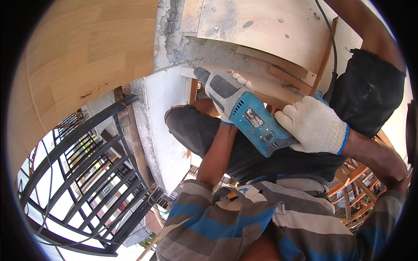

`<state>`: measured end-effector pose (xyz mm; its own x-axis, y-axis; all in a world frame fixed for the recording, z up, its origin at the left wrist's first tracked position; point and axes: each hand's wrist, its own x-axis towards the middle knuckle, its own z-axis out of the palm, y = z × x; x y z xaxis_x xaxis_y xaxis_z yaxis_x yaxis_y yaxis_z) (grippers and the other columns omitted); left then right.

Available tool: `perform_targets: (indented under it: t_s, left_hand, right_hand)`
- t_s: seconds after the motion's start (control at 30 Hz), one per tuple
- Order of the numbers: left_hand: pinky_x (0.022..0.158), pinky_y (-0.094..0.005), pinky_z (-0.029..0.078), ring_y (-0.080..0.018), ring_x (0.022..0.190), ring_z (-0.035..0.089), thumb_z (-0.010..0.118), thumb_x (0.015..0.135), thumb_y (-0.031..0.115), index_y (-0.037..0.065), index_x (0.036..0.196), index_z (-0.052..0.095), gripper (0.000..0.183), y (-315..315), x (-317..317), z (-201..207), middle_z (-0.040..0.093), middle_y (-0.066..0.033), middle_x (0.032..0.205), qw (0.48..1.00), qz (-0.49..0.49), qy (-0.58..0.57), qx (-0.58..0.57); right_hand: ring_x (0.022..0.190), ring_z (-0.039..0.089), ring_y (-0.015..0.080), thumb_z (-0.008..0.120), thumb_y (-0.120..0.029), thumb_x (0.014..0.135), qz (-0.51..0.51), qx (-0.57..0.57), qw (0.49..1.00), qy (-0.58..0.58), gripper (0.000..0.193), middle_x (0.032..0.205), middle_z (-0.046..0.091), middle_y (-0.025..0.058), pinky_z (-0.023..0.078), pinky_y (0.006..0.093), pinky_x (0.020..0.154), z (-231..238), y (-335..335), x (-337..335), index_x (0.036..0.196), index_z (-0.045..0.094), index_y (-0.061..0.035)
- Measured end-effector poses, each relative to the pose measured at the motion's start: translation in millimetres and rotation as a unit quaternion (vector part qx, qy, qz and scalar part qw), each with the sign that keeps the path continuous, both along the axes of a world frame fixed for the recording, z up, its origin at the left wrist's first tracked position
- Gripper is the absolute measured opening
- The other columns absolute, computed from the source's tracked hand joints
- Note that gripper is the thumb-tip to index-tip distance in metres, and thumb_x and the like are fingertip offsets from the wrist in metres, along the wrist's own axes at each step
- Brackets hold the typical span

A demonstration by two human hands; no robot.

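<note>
A teal and grey rotary hammer drill (250, 114) lies across my lap area, its nose pointing up and to the left. My right hand (314, 126), in a cream knitted glove with a blue cuff, is closed around its rear handle. From beneath the grey front housing, my gloved left hand (242, 81) wraps up around it, so most of that palm is hidden. The long bit (186, 59) reaches the rough, chipped concrete strip (174, 41); whether its tip is pressed in, I cannot tell.
A black power cord (334, 48) runs up from the drill's rear. Dusty plywood (261, 21) with debris lies ahead, wood-patterned panelling (91, 48) at left. Below left, a dark metal railing (87, 174) borders a drop. Timber framing (357, 191) shows at lower right.
</note>
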<state>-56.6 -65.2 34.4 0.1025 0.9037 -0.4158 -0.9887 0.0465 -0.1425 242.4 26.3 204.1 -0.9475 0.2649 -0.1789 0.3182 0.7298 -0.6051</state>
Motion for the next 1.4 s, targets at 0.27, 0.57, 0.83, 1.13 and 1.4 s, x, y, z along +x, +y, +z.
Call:
perform_targets:
  t_s: [0.27,0.57,0.83,1.13,1.4]
  left_hand:
    - [0.135,-0.0539,0.039,-0.0286,0.14,0.064,0.088,0.093,0.058,0.01,0.15,0.063,0.078,26,24,46,0.069,-0.0095,0.14,0.998,0.044,0.014,0.042]
    - [0.13,-0.0585,0.046,-0.0367,0.147,0.06,0.067,0.105,0.066,0.01,0.156,0.06,0.076,56,7,24,0.065,-0.0158,0.155,0.989,0.049,0.125,0.067]
    - [0.121,-0.0557,0.053,-0.0354,0.139,0.067,0.062,0.109,0.058,0.011,0.151,0.065,0.063,60,-9,23,0.07,-0.0176,0.15,0.991,0.046,0.028,0.123]
    - [0.125,-0.061,0.046,-0.0339,0.14,0.065,0.072,0.099,0.071,0.008,0.152,0.064,0.083,43,-11,53,0.07,-0.0153,0.147,0.983,0.081,-0.165,0.012]
    - [0.113,-0.044,0.055,-0.0251,0.122,0.074,0.088,0.093,0.047,0.005,0.142,0.069,0.067,23,-31,53,0.075,-0.0083,0.128,0.992,0.032,-0.12,-0.008]
  right_hand:
    - [0.075,0.076,0.028,0.09,-0.059,0.084,0.087,0.11,0.988,0.059,0.065,0.082,0.07,0.008,0.06,0.0419,0.072,44,60,-3,0.114,0.078,-0.003]
    - [0.079,0.085,0.0304,0.093,-0.069,0.078,0.13,0.158,0.978,0.048,0.07,0.082,0.081,0.0099,0.069,0.0412,0.072,110,120,-36,0.108,0.085,-0.0057]
    - [0.07,0.08,0.0285,0.091,-0.068,0.08,0.115,0.172,0.975,0.086,0.066,0.072,0.074,0.0073,0.063,0.0399,0.065,107,116,-54,0.102,0.083,-0.0063]
    - [0.081,0.084,0.0293,0.084,-0.068,0.088,0.108,0.15,0.982,-0.033,0.071,0.084,0.08,0.0126,0.068,0.0407,0.075,116,68,-68,0.11,0.083,-0.0013]
    - [0.072,0.078,0.0281,0.086,-0.063,0.087,0.096,0.2,0.975,0.028,0.062,0.077,0.071,0.0095,0.061,0.0418,0.069,107,15,-78,0.096,0.076,-0.0019]
